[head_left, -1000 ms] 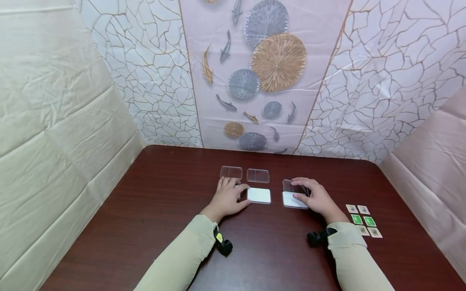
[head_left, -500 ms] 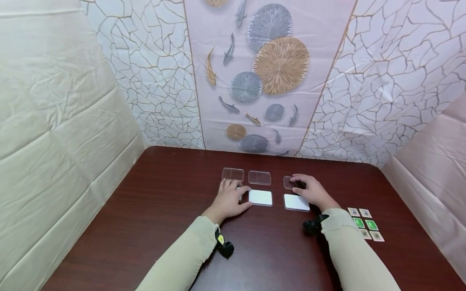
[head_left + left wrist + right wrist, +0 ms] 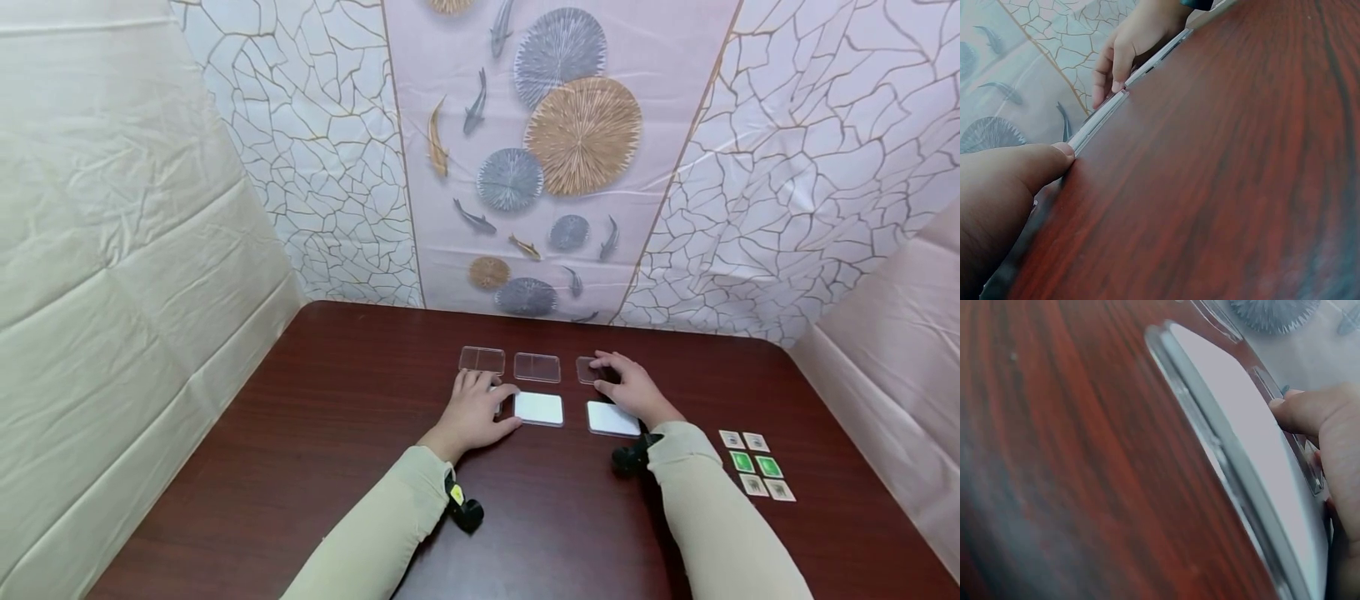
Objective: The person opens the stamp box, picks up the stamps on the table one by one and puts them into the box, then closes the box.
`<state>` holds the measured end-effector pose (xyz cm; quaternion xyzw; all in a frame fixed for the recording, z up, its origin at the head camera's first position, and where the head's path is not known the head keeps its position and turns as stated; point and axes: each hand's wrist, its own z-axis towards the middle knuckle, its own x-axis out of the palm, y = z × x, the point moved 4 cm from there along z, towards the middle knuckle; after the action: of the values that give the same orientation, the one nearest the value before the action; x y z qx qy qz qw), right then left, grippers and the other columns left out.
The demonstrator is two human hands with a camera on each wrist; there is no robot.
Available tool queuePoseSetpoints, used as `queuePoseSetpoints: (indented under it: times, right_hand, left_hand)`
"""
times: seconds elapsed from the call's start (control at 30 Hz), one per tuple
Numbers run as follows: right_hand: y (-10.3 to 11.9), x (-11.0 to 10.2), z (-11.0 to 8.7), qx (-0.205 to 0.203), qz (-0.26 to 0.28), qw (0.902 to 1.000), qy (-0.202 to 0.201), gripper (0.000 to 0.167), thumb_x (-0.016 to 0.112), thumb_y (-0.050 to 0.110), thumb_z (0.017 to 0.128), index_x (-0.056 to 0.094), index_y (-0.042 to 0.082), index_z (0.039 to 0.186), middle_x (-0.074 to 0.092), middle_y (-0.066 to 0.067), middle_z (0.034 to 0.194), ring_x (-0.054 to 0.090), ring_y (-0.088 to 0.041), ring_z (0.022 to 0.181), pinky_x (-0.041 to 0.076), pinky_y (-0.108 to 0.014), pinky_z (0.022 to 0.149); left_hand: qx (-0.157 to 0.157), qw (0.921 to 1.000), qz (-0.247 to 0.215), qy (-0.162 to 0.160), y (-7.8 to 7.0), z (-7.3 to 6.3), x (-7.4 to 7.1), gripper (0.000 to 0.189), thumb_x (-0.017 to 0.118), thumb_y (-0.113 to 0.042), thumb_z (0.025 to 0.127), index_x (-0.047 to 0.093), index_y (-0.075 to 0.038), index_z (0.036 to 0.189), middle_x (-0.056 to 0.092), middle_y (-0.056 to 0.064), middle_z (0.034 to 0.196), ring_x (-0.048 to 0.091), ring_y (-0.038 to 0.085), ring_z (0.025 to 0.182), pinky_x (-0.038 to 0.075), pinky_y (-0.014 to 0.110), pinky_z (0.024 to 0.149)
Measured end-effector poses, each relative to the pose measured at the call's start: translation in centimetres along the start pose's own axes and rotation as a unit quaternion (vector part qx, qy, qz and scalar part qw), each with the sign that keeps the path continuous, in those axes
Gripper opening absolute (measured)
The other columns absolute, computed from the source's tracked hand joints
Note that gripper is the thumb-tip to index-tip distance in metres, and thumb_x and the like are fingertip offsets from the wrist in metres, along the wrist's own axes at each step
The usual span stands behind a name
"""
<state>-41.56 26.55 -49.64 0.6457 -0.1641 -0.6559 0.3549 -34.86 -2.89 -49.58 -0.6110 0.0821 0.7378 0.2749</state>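
My right hand (image 3: 632, 392) pinches a clear plastic lid (image 3: 585, 370) between thumb and fingers, low over the table behind the right-hand white stack (image 3: 612, 419). In the right wrist view that white stack (image 3: 1229, 394) sits in a shallow clear case, and the thumb is at the lid's near edge. My left hand (image 3: 471, 414) rests palm down with fingers spread. It mostly covers another white-topped case at the left. In the left wrist view its thumb (image 3: 1054, 159) lies against the edge of the middle white stack (image 3: 539, 409).
Two more clear lids, a left one (image 3: 482, 360) and a middle one (image 3: 537, 367), lie in a row behind the cases. Several small cards with green (image 3: 742, 462) and pale faces lie at the right of the brown table (image 3: 337, 467). A patterned cloth (image 3: 337, 167) hangs behind.
My right hand has taken the clear lid off the right-hand white stack, backward and slightly left, into line with the other lids. The left hand stays in place.
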Motion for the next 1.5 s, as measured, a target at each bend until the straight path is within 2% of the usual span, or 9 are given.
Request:
queuePoseSetpoints:
  times: [0.17,0.33,0.43,0.5,0.7,0.83,1.0,1.37,1.5]
  right_hand:
    - [-0.1,0.1,-0.1,-0.015,0.004,0.9999,-0.002,0.038,0.067,0.007,0.095,0.061,0.003,0.132,0.040,-0.018,0.157,0.018,-0.045,0.150,0.018,-0.063,0.118]
    - [-0.3,-0.7,-1.1,-0.030,0.058,0.9974,-0.030,0.061,0.068,0.009,0.097,0.041,0.008,0.152,0.024,-0.018,0.164,0.011,-0.044,0.152,0.015,-0.068,0.116]
    - [-0.4,-1.0,-2.2,-0.032,0.093,0.9938,-0.052,0.069,0.068,0.010,0.097,0.033,0.009,0.156,0.023,-0.019,0.164,0.015,-0.043,0.151,0.017,-0.068,0.114]
    - [-0.2,-1.0,-3.0,-0.045,0.101,0.9920,-0.061,0.066,0.069,0.010,0.096,0.037,0.005,0.153,0.028,-0.022,0.161,0.021,-0.044,0.148,0.020,-0.067,0.113]
    - [0.7,-0.7,-5.6,-0.110,-0.004,0.9912,-0.074,0.047,0.077,0.015,0.088,0.061,0.002,0.129,0.046,-0.023,0.139,0.035,-0.046,0.129,0.029,-0.063,0.103]
    - [1.0,-0.3,-6.6,-0.112,-0.078,0.9891,-0.055,0.048,0.081,0.024,0.084,0.065,0.009,0.127,0.051,-0.017,0.131,0.038,-0.042,0.122,0.036,-0.062,0.097]
    - [1.2,0.0,-7.2,-0.113,-0.126,0.9848,-0.037,0.046,0.078,0.030,0.085,0.068,0.012,0.126,0.057,-0.015,0.126,0.043,-0.041,0.119,0.038,-0.062,0.095]
    - [1.8,0.3,-7.1,-0.123,-0.129,0.9835,-0.030,0.047,0.077,0.028,0.087,0.067,0.011,0.130,0.055,-0.016,0.128,0.042,-0.042,0.121,0.037,-0.063,0.096]
    - [2.0,-0.1,-7.4,-0.144,-0.106,0.9819,-0.063,0.051,0.076,0.027,0.089,0.061,0.008,0.135,0.055,-0.018,0.129,0.041,-0.042,0.124,0.036,-0.063,0.099]
  left_hand:
    - [0.002,1.0000,0.000,-0.001,0.1,0.1,0.4,0.050,0.062,-0.059,0.093,0.060,-0.034,0.137,0.052,0.003,0.135,0.042,0.028,0.130,0.015,0.058,0.119]
    - [0.003,1.0000,-0.005,-0.004,0.0,0.1,0.4,0.050,0.062,-0.058,0.093,0.060,-0.033,0.136,0.052,0.003,0.135,0.042,0.028,0.129,0.016,0.058,0.119]
    - [0.003,1.0000,-0.004,-0.003,0.0,0.0,0.2,0.051,0.062,-0.058,0.094,0.060,-0.032,0.137,0.052,0.004,0.136,0.041,0.029,0.130,0.016,0.058,0.119]
    - [0.000,1.0000,-0.003,0.000,0.1,-0.1,0.1,0.051,0.061,-0.058,0.094,0.059,-0.032,0.138,0.052,0.004,0.136,0.041,0.030,0.130,0.016,0.058,0.119]
    - [-0.005,0.9999,-0.008,0.006,0.1,-0.2,-0.1,0.051,0.062,-0.057,0.094,0.059,-0.031,0.138,0.051,0.004,0.137,0.040,0.030,0.132,0.015,0.058,0.119]
    - [-0.001,1.0000,-0.009,0.001,0.1,-0.2,-0.1,0.051,0.062,-0.057,0.094,0.059,-0.031,0.138,0.051,0.005,0.139,0.040,0.031,0.132,0.015,0.058,0.119]
    - [-0.001,1.0000,-0.008,-0.003,0.0,0.0,0.1,0.051,0.063,-0.057,0.093,0.059,-0.031,0.137,0.051,0.004,0.139,0.040,0.030,0.132,0.015,0.058,0.119]
    - [0.000,0.9999,-0.011,-0.009,-0.1,0.0,0.0,0.053,0.064,-0.057,0.093,0.058,-0.031,0.139,0.051,0.005,0.139,0.041,0.029,0.131,0.014,0.059,0.119]
    - [-0.001,0.9999,-0.013,-0.006,-0.3,0.1,0.2,0.055,0.062,-0.057,0.093,0.056,-0.031,0.141,0.051,0.003,0.138,0.041,0.028,0.131,0.014,0.058,0.120]
